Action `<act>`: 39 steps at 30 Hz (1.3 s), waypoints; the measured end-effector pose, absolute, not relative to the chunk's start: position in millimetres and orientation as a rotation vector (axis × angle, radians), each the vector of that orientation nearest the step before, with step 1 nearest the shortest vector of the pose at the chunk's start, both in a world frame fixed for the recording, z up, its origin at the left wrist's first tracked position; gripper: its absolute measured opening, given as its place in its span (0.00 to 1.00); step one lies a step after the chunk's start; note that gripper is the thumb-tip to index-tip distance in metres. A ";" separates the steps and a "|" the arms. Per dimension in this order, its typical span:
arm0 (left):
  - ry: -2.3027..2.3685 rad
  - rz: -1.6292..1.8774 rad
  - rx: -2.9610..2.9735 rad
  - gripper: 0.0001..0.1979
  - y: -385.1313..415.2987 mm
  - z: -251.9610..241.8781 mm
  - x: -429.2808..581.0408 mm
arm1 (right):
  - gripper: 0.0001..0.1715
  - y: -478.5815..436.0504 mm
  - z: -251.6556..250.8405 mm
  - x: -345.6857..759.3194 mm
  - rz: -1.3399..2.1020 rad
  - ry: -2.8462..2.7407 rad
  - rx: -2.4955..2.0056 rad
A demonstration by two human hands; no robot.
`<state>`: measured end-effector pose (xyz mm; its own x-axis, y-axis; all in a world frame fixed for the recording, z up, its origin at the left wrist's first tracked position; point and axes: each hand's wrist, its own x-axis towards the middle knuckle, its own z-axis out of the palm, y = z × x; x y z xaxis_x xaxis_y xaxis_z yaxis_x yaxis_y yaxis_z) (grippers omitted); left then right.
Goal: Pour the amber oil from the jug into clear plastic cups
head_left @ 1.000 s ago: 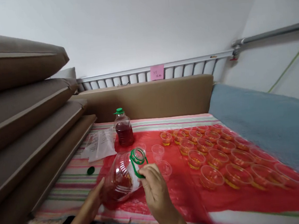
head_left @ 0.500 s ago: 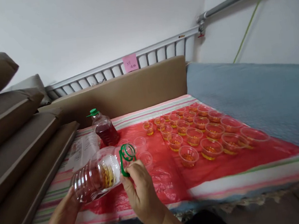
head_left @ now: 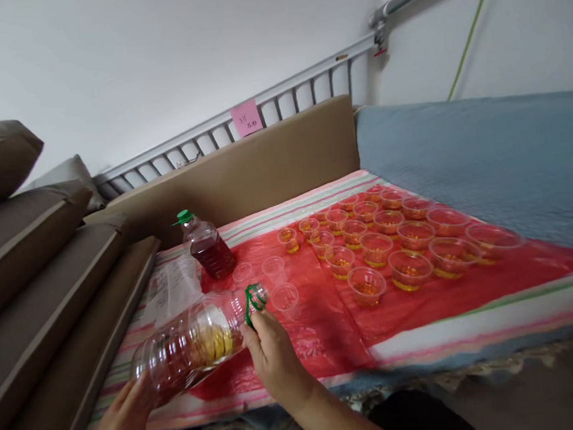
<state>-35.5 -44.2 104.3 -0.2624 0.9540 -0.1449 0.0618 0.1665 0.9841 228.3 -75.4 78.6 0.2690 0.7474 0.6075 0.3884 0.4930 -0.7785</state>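
A large clear plastic bottle (head_left: 178, 348) lies tilted almost level in the air, its mouth pointing right. Some yellow-brown liquid shows inside. My right hand (head_left: 276, 356) pinches the green handle ring at its neck. Under the base, my left hand (head_left: 123, 413) supports the bottle with fingers curled against it. Just beyond the mouth stand three clear plastic cups, the nearest cup (head_left: 284, 299) close to it; they look empty. To the right, several plastic cups (head_left: 367, 285) hold yellow liquid in rows on a red plastic sheet (head_left: 322, 339).
A second bottle (head_left: 212, 251) with a green cap and dark red liquid stands behind. Brown cushions (head_left: 36, 284) are stacked at the left. A brown padded board (head_left: 262, 160) and a radiator (head_left: 277, 105) with a pink note (head_left: 246, 118) line the back. A blue padded side (head_left: 487, 157) bounds the right.
The bottle has shifted slightly right, its mouth nearer the cup closest to me. Both hands still hold it. The camera view has tilted a little.
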 end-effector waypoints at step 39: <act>1.774 1.214 1.184 0.29 -45.2 127.1 -28.9 | 0.16 -56.7 56.3 233.9 0.581 -1.209 -1.248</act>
<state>-28.9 -45.2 127.1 -0.3601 0.9323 -0.0356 0.3043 0.1534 0.9401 233.9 -56.7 56.3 0.3252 0.8722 0.3655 0.2595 0.2893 -0.9214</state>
